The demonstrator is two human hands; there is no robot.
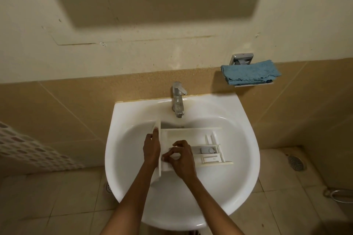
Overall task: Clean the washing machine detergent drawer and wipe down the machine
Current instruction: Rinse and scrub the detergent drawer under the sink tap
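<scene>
- Step in hand: drawer-cleaning part of the task. The detergent drawer [184,134] is out of the machine and lies in the white basin [248,149], front panel to the left, compartments running right.
- Left hand [151,147]: grip clamped on the front panel, thumb one side, fingers up the other, steadying the drawer.
- Right hand [182,158]: fingers curled, thumb & forefinger tips close together at the near-left compartment. Can't tell if that grip pinches the drawer wall, some small bit, or just rubs at it.
- Grey softener cap [207,150] sits in its slot toward the right end.
- Tap [178,99] on the far rim, spout above the drawer's far side; no water seen running, though it's hard to be sure.
- Blue cloth [250,72] folded on the wall shelf, far right, well apart from both hands.
- No washing machine in view, so the wipe-down looks not yet begun.
- Next move, I'd guess: free the right hand, open the tap, rinse each compartment w/ the left hand keeping the drawer tilted. Wet plastic could slip, so hold the panel firmly.
</scene>
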